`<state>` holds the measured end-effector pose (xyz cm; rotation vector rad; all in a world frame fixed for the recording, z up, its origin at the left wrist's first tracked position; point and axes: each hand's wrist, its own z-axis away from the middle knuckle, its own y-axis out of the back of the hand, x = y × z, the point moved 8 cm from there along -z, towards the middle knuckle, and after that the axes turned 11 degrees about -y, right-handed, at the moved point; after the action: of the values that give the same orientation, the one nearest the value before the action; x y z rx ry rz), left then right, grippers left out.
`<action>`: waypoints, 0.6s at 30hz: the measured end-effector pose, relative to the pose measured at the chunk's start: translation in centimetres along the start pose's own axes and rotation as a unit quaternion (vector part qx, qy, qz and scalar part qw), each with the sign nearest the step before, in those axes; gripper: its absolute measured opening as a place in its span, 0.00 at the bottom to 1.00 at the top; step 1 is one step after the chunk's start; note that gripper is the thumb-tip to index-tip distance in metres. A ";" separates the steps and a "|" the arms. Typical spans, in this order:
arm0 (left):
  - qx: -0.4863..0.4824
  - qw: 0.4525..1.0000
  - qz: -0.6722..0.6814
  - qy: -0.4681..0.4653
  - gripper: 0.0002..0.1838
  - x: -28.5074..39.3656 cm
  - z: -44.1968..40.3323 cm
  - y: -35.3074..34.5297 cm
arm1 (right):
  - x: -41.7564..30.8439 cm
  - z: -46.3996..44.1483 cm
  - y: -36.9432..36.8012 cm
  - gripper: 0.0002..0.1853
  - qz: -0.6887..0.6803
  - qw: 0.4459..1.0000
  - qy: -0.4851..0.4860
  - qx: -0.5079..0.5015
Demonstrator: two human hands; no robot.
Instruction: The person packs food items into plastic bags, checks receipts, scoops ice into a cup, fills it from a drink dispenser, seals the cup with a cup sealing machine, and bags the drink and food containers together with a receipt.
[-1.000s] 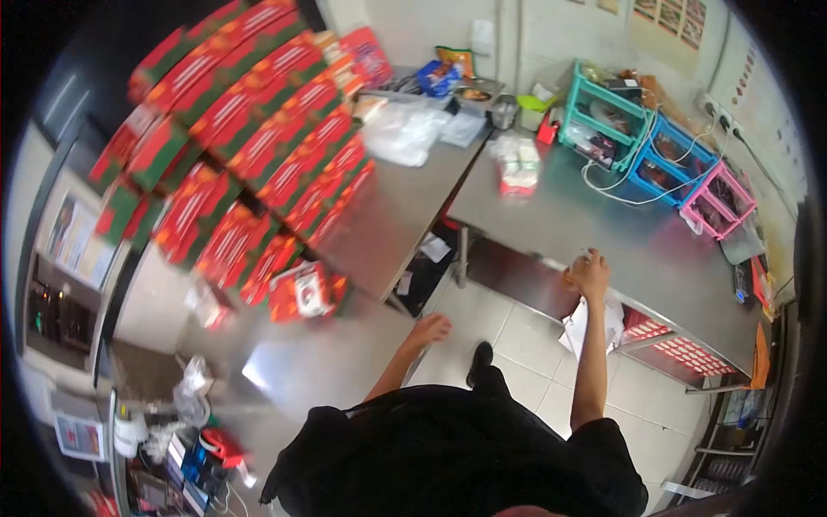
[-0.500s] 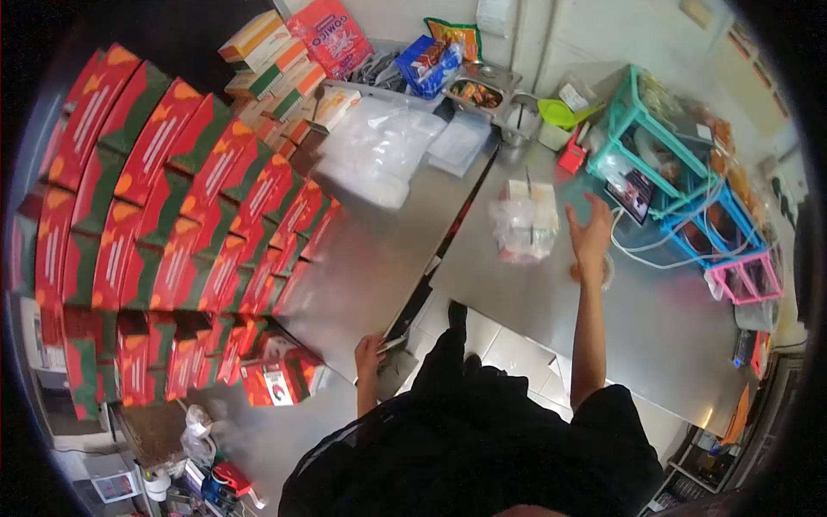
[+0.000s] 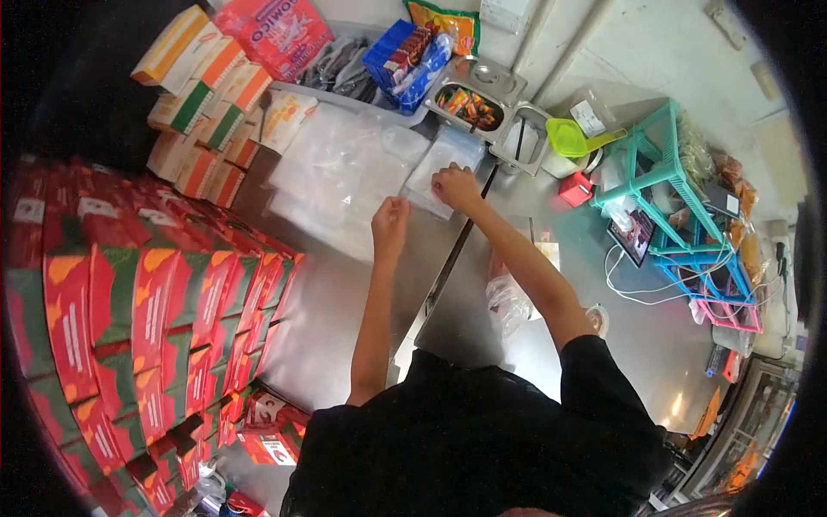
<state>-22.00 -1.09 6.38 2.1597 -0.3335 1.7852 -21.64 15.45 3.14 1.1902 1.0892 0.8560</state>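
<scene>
My right hand (image 3: 457,187) rests with bent fingers on a stack of clear plastic bags (image 3: 444,168) near the steel trays. My left hand (image 3: 390,222) is closed beside the larger pile of clear plastic bags (image 3: 336,164); whatever its fingers may hold is too small to make out. Under my right forearm, a plastic-wrapped package (image 3: 508,297) lies partly hidden on the steel table (image 3: 568,250). A small round container (image 3: 597,320) stands to the right of that forearm.
Red and green boxes (image 3: 151,302) form tall stacks at the left, with orange and white boxes (image 3: 194,86) behind. Steel trays (image 3: 469,108) hold small packets and utensils. A green scoop (image 3: 566,138), a red item (image 3: 575,189) and a teal rack (image 3: 672,172) stand at the right.
Both hands have moved forward to the plastic bags. My right hand has left the area near the wrapped package and its fingers have bent onto the smaller stack. The view has shifted.
</scene>
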 end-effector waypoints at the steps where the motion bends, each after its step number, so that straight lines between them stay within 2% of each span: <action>1: 0.011 1.000 -0.010 0.007 0.10 -0.8 -0.4 -0.1 | -0.3 0.1 0.5 0.06 -0.004 1.000 0.006 -0.009; 4: 0.040 0.998 -0.043 0.007 0.07 -1.6 -1.8 -0.2 | -1.4 0.7 2.3 0.07 -0.121 0.992 0.022 0.030; 7: 0.064 0.996 -0.065 -0.001 0.06 -1.4 -2.5 -0.2 | -2.2 1.4 1.5 0.07 0.068 0.984 0.090 0.137; 9: 0.084 0.994 -0.067 0.013 0.06 -1.4 -3.0 -0.1 | -1.7 1.4 1.3 0.07 0.082 0.985 0.068 0.137; 12: 0.036 0.993 -0.109 -0.011 0.09 -1.6 -3.8 -0.8 | -1.3 1.9 2.4 0.06 0.039 0.986 0.001 0.161; 13: 0.000 0.986 -0.147 -0.074 0.12 -1.3 -4.3 -1.4 | -1.1 2.0 2.8 0.05 0.014 0.984 -0.027 0.174; 15: -0.072 0.952 -0.219 -0.199 0.18 -0.5 -4.8 -2.9 | -0.8 1.4 1.9 0.06 0.021 0.990 -0.047 0.134; 18: -0.167 0.910 -0.320 -0.207 0.28 -1.3 -4.8 -5.6 | -0.2 0.3 0.9 0.06 0.023 0.987 -0.102 0.122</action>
<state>-24.48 5.86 5.37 2.0483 -0.0044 0.8457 -21.40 15.39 4.04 1.4784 1.0208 0.6307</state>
